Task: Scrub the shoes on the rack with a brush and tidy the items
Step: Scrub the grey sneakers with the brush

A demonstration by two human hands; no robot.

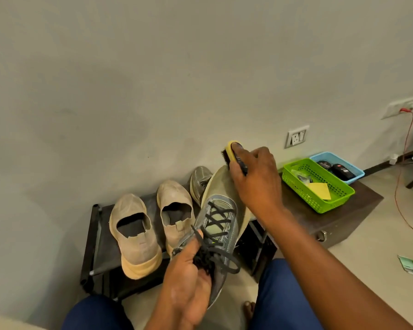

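My left hand (188, 279) grips a grey laced sneaker (218, 232) by its heel and laces, holding it tilted above the black shoe rack (98, 236). My right hand (255, 182) is closed on a yellow-backed brush (231, 151) with dark bristles, pressed against the toe end of the sneaker's pale sole. Two beige slip-on shoes (134, 234) (174, 206) sit side by side on the rack. The matching grey sneaker (199, 179) lies behind them by the wall, partly hidden.
A green basket (317, 184) with a yellow cloth and a blue basket (336, 165) with dark polish containers stand on a dark low box (343, 220) to the right. A red cable (401, 177) hangs from a wall socket. My knees are at the bottom.
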